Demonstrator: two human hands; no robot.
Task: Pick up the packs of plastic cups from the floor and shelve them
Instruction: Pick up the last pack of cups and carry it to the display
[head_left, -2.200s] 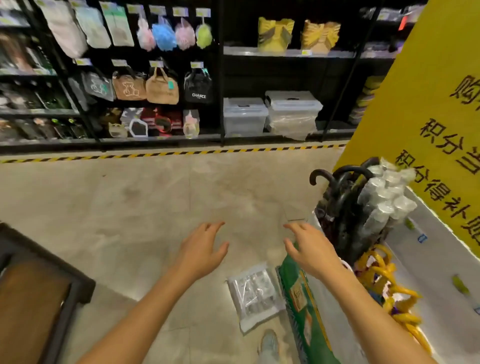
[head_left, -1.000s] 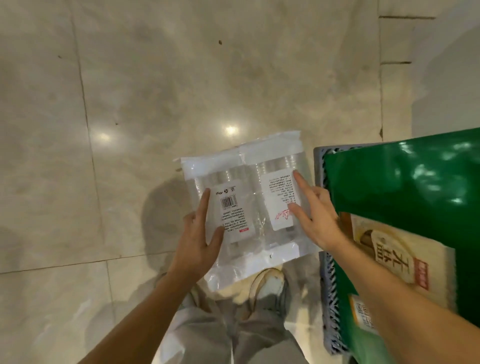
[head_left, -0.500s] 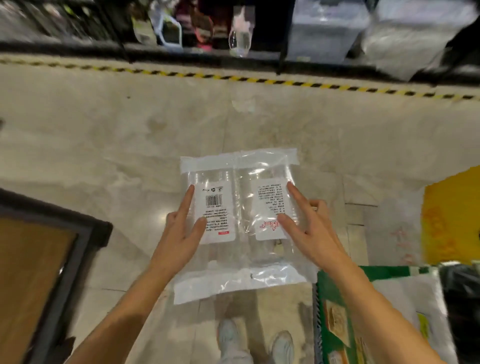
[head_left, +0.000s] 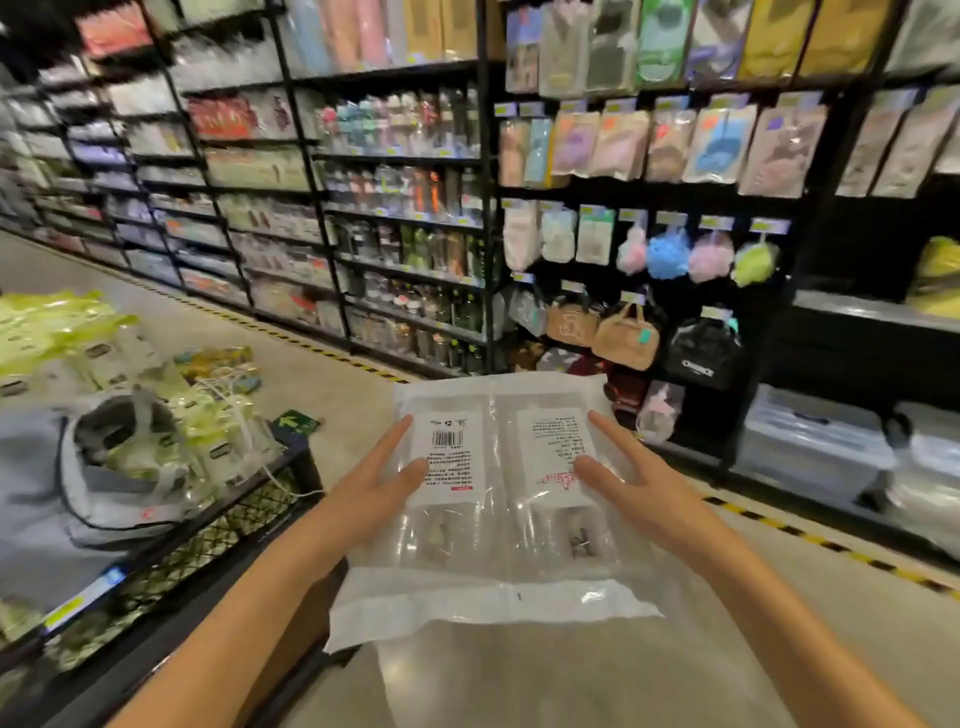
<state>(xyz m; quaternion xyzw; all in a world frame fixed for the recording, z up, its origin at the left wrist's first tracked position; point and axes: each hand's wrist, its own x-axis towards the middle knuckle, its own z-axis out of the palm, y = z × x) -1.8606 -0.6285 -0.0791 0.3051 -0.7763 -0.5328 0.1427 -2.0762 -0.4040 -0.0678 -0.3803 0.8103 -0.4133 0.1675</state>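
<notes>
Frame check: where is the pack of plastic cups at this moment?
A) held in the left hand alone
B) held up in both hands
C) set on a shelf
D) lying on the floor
B: the left hand and the right hand each hold one side of the pack of plastic cups, which is up in the air in front of the person.

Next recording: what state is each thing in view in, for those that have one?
packs of plastic cups: off the floor, held level in both hands, labels up, not yet shelved.
left hand: holds the packs' left side, thumb and forefinger on top.
right hand: holds the right side likewise.
cart: loaded with packaged goods.
storage boxes: lids on.
shelves: stocked.
</notes>
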